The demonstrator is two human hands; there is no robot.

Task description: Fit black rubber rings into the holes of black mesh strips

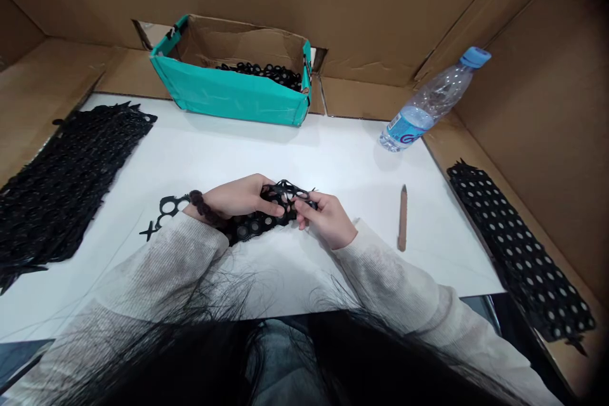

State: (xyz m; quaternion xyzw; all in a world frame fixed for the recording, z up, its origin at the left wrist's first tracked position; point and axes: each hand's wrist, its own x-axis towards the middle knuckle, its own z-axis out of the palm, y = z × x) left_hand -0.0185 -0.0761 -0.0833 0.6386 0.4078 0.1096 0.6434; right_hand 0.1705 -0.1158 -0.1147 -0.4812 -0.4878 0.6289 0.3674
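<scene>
1. The left hand (245,196) is covering part of the black perforated sheet (254,228), and its fingers underneath are hiding; the thumb is pressing on top, so this hand is closing around the sheet.
2. The right hand (328,221) is curling nearly closed, and its thumb and fingertips are pinching the right end of the sheet. What exactly is lying between these fingertips is too small to tell.
3. Black rings (167,206) are showing beside the left wrist; whether they are belonging to the same sheet, I cannot tell.
4. Dark hair (204,355) is covering the bottom of the view, and the left edge is cutting the black stack (57,184).
5. The sheet is lying between the two hands, near the table's front edge. It is showing rows of round spots, and its upper edge is looking loose and net-like.
6. The white table (342,152) is carrying a brown pointed tool (403,219) at right.
7. A teal box (228,89) is standing behind, holding black ringed pieces (261,70); a bottle (428,108) is appearing right of it.
8. Cardboard walls (371,6) are surrounding the place, and a spotted black strip (521,250) is resting along the right side.
</scene>
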